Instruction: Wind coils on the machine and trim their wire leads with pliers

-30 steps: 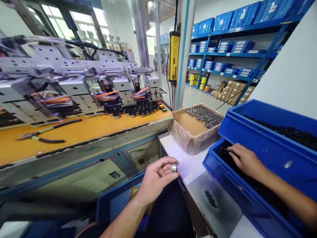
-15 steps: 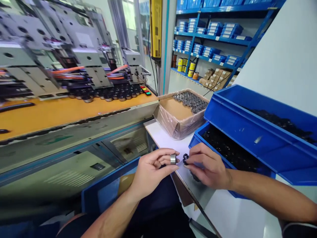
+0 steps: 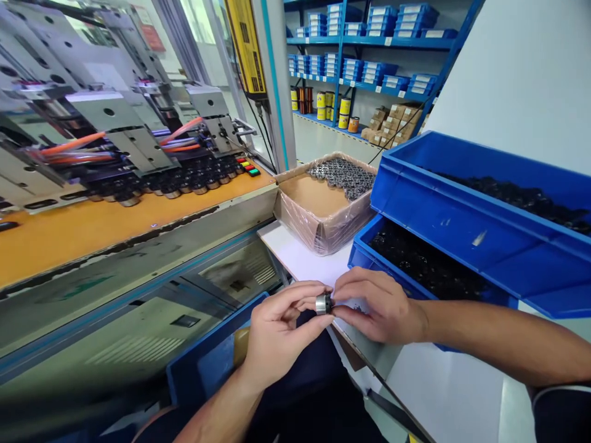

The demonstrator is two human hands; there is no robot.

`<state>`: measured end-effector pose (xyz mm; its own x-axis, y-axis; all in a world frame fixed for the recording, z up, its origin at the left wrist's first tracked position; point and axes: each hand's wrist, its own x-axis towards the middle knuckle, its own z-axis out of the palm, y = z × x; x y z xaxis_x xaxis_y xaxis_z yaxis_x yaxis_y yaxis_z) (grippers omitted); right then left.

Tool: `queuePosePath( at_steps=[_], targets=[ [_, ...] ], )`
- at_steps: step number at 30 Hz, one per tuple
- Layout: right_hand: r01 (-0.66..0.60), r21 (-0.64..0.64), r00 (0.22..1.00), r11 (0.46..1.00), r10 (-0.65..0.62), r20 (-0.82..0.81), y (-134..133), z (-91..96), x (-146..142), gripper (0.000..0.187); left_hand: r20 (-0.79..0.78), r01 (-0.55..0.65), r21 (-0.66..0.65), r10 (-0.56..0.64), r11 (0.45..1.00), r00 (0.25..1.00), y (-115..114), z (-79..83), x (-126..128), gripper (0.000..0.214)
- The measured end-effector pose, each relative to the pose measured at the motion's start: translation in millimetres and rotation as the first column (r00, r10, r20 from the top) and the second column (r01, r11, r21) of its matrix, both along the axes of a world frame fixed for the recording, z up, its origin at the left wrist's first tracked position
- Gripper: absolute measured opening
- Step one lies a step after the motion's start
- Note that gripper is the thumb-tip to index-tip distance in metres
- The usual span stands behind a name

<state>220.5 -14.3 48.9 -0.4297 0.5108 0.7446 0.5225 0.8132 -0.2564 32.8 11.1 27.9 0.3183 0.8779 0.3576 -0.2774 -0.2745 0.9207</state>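
Observation:
My left hand [image 3: 281, 332] is closed, thumb and fingers pinching a short silver metal ring [image 3: 321, 304]. Against the ring's right side sits a small black plastic part [image 3: 328, 301], which the fingertips of my right hand [image 3: 376, 304] pinch. The two pieces touch; how deep the black part sits in the ring is hidden by my fingers. Both hands are held above the edge of a white table [image 3: 302, 253].
An open carton [image 3: 318, 224] lined with plastic holds many metal pieces. Two stacked blue bins [image 3: 462, 227] with black parts stand at right. To the left is a machine on an orange bench [image 3: 115, 224], with rows of black-and-silver pieces [image 3: 184, 181]. Blue shelves [image 3: 360, 43] stand behind.
My right hand has moved left and brought the black plastic part against the metal ring, closing the gap between them. The head view has shifted slightly.

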Motion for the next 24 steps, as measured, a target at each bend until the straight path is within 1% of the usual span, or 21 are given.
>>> queuePosePath(
  at_steps=[2, 5, 8, 11, 14, 18, 24],
  targets=[
    [0.007, 0.003, 1.000, 1.000, -0.007, 0.014, 1.0, -0.8, 1.3, 0.017, -0.011, -0.006, 0.002, 0.006, 1.000, 1.000, 0.5, -0.9, -1.5, 0.039],
    [0.000, 0.036, 0.997, 0.999, -0.002, 0.072, 2.3, -1.9, 2.9, 0.018, -0.016, 0.003, -0.033, -0.003, 0.999, 1.000, 0.5, -3.1, -2.8, 0.041],
    [0.001, 0.061, 0.996, 0.998, -0.007, 0.091, 3.3, -2.0, 3.3, 0.018, 0.021, 0.054, -0.096, -0.052, 0.994, 0.998, 0.0, -4.5, -2.7, 0.042],
    [-0.011, 0.056, 0.995, 0.998, 0.005, 0.103, 3.8, -0.7, 3.2, 0.021, 0.065, 0.091, -0.149, -0.082, 0.985, 0.995, 0.1, -4.8, -2.0, 0.041],
    [-0.015, 0.057, 0.992, 0.998, 0.008, 0.127, 3.7, 0.8, 3.5, 0.023, 0.079, 0.110, -0.181, -0.097, 0.977, 0.992, 0.7, -5.1, -1.6, 0.039],
    [-0.012, 0.078, 0.989, 0.997, 0.000, 0.151, 3.3, 1.6, 4.2, 0.026, 0.127, 0.173, -0.221, -0.148, 0.960, 0.981, 0.9, -6.3, -1.3, 0.037],
    [-0.036, 0.087, 0.986, 0.996, 0.021, 0.168, 3.3, 2.5, 3.0, 0.022, 0.138, 0.192, -0.257, -0.161, 0.947, 0.977, 1.2, -6.8, -2.6, 0.034]
  ],
)
